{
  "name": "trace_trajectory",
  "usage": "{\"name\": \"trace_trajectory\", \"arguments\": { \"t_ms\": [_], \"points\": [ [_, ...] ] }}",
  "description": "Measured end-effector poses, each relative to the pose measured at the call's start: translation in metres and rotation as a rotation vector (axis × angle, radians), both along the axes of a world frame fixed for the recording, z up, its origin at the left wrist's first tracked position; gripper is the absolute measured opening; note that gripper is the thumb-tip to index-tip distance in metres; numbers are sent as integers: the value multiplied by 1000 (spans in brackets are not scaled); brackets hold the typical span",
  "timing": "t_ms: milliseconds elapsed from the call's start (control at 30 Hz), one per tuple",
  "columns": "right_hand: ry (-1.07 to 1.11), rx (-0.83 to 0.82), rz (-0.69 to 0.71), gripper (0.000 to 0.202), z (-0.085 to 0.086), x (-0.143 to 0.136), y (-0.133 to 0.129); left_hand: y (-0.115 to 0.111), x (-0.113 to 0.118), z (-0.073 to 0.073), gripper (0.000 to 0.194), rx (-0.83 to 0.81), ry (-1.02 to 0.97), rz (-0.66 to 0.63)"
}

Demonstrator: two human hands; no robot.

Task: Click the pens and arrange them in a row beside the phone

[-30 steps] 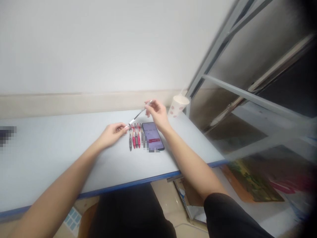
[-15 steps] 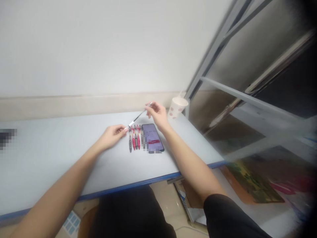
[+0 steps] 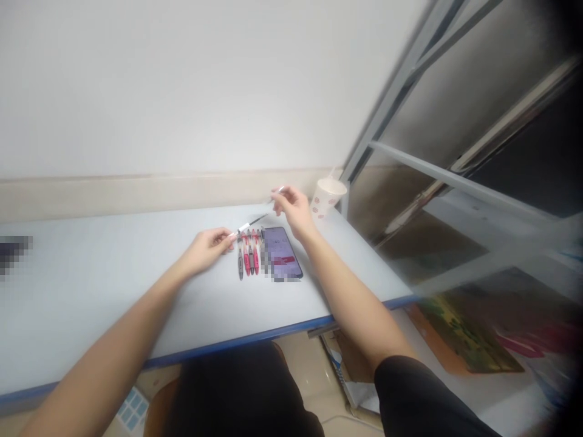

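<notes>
My left hand (image 3: 214, 246) pinches one end of a thin pen part (image 3: 246, 227) with a white section and a dark shaft pointing up to the right. My right hand (image 3: 291, 209), raised above the phone's far end, has its fingers closed on a small, pale, slender piece (image 3: 281, 189) that is blurred. A faint gap shows between that piece and the dark shaft. Below the hands, several red and dark grey pens (image 3: 249, 261) lie side by side on the table. Right beside them is a phone (image 3: 285, 252) with its screen lit.
A paper cup (image 3: 328, 194) with red marks stands behind my right hand, near a metal frame (image 3: 364, 152). The pale table (image 3: 91, 291) has a blue front edge. A dark, pixelated object (image 3: 13, 252) lies at the far left.
The dark shaft and the piece in my right hand have come apart. My right hand has shifted slightly up and right; my left hand has hardly moved.
</notes>
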State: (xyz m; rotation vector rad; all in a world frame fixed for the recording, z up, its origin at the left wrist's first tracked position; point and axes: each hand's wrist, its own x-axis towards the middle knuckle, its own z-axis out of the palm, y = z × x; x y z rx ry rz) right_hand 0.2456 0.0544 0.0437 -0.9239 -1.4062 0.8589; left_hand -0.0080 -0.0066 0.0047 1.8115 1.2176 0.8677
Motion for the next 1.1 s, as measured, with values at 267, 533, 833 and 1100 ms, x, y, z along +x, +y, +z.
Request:
{"name": "trace_trajectory", "arguments": {
  "t_ms": [267, 533, 833, 1100],
  "points": [
    [51, -72, -41, 19, -3, -1, 3, 0, -1, -1, 52, 11, 13, -5],
    [13, -72, -15, 25, -6, -2, 2, 0, -1, 2, 53, 14, -5, 23],
    [28, -76, -6, 24, -6, -2, 5, -3, 0, 4, 48, 20, 8, 22],
    [59, -78, 6, 25, -5, -5, 2, -2, 0, 5, 53, 23, -31, 41]
  ]
}}
